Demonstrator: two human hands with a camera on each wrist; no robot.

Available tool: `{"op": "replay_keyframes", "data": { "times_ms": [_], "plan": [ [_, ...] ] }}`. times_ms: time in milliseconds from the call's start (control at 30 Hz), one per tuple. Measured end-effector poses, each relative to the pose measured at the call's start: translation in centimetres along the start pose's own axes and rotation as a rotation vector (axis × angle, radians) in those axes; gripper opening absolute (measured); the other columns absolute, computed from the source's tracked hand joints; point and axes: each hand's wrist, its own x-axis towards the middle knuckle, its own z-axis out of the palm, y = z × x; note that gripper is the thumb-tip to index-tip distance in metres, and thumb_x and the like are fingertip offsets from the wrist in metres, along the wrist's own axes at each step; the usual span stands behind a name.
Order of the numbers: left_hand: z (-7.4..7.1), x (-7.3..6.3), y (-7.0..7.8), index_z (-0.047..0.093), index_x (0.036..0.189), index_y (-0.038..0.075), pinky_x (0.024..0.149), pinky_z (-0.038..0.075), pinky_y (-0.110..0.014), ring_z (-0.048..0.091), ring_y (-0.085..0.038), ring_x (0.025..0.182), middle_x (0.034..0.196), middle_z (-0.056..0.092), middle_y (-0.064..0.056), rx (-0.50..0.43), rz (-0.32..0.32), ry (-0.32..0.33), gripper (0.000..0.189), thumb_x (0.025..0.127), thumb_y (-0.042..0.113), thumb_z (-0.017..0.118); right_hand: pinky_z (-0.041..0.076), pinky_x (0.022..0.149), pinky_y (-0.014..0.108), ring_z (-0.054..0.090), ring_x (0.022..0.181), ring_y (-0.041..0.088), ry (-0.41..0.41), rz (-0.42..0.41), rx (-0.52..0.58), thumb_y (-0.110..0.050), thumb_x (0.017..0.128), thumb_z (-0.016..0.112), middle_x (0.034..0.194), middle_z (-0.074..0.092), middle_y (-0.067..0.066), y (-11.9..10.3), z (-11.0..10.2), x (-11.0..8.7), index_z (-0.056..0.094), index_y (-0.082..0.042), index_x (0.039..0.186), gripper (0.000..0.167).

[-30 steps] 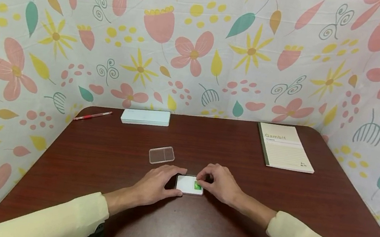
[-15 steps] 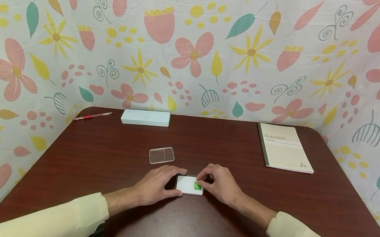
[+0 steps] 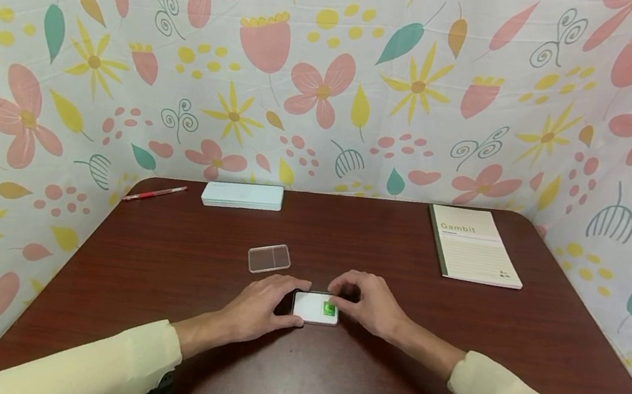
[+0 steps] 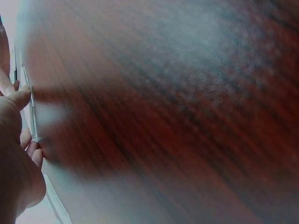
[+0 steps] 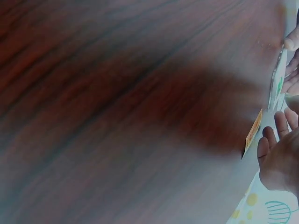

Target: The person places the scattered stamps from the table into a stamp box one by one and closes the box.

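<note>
A small flat box (image 3: 306, 315) lies at the middle of the table, with a white face inside a thin clear and dark edge. On its right part sits a bright green square piece (image 3: 329, 309) with a lighter mark. My left hand (image 3: 260, 304) grips the box's left end, thumb at the near edge and fingers at the far edge. My right hand (image 3: 370, 306) hovers by the right end, thumb and index finger apart and nothing seen between them. Its thumb tip is right beside the green piece. In the right wrist view, the box (image 5: 276, 81) shows edge-on between the hands.
Behind the left hand lies a clear plastic lid (image 3: 269, 258). A pale blue case (image 3: 242, 195) and a red pen (image 3: 154, 193) lie at the back left, a notebook (image 3: 474, 244) at the back right. Floral cloth (image 3: 334, 77) surrounds the brown table (image 3: 288, 383).
The right thumb and index finger, earlier close together at the green piece, have spread, and the hand has shifted slightly right. More of the green piece shows. The left hand stays put.
</note>
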Motion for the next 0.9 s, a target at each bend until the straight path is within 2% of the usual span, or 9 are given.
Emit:
{"op": "replay_keyframes", "data": {
  "times_ms": [233,333,500,900],
  "plan": [
    [0.0,0.0,0.0,0.062,0.145,0.009,0.107,0.051,-0.049,0.060,-0.027,0.133,0.142,0.066,-0.007,-0.001,-0.006,-0.003,0.059,0.094,0.027,0.085,0.058,0.079,0.036,0.066,0.092,0.020,-0.024,0.013,0.041,-0.005,0.093,0.083,0.108,0.075,0.005,0.3,-0.9,-0.3,0.076,-0.004,0.119,0.028],
    [0.0,0.0,0.0,0.062,0.145,0.009,0.107,0.050,-0.049,0.059,-0.027,0.133,0.142,0.066,-0.007,0.002,-0.006,-0.001,0.059,0.094,0.027,0.085,0.058,0.086,0.044,0.067,0.098,0.022,-0.027,0.028,0.041,-0.006,0.092,0.084,0.114,0.075,0.006,0.7,-1.4,-0.6,0.075,-0.005,0.125,0.034],
    [0.0,-0.1,0.0,0.062,0.145,0.010,0.107,0.050,-0.048,0.059,-0.027,0.133,0.142,0.066,-0.007,0.003,-0.008,-0.002,0.059,0.094,0.028,0.085,0.057,0.093,0.049,0.068,0.106,0.026,-0.021,0.042,0.036,-0.009,0.092,0.085,0.123,0.074,0.007,1.4,-2.2,-1.1,0.073,-0.006,0.131,0.041],
    [0.1,0.0,0.0,0.062,0.144,0.010,0.107,0.050,-0.048,0.060,-0.027,0.133,0.142,0.066,-0.006,0.018,-0.009,0.002,0.060,0.093,0.028,0.086,0.054,0.084,0.040,0.063,0.098,0.028,0.021,0.006,0.005,-0.008,0.091,0.086,0.117,0.074,0.004,2.8,-3.9,-2.9,0.074,-0.006,0.128,0.039]
  ]
}}
